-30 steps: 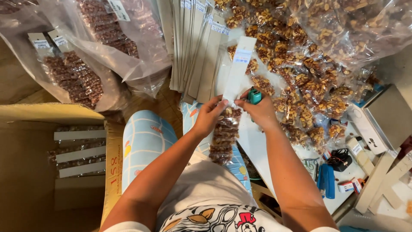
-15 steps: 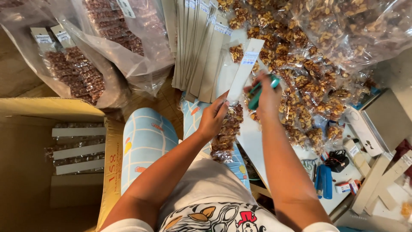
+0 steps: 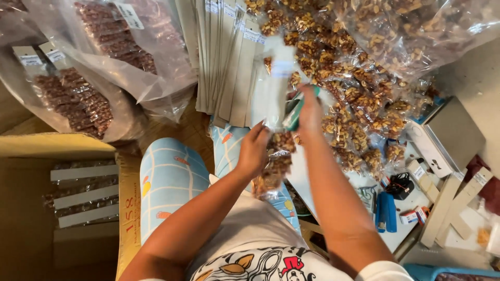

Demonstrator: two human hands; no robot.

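My left hand (image 3: pixel 254 148) pinches the top of a clear packet of nuts (image 3: pixel 272 169) that hangs down over my lap. A long white card header (image 3: pixel 278 78) rises from the packet and is blurred by motion. My right hand (image 3: pixel 310 109) holds a small teal stapler (image 3: pixel 294 112) right beside the card, just above my left fingers. Whether the stapler's jaws touch the card is unclear.
A stack of beige card strips (image 3: pixel 224 62) lies ahead, and a heap of small nut packets (image 3: pixel 359 83) lies to the right. Big plastic bags of reddish nuts (image 3: pixel 83 101) sit at the left. A cardboard box (image 3: pixel 31 156) holds finished packets. A blue stapler (image 3: pixel 386 211) lies on the white table.
My right hand lifted the teal stapler up and away to the right, then brought it back beside the card. The card now stands more upright and higher.
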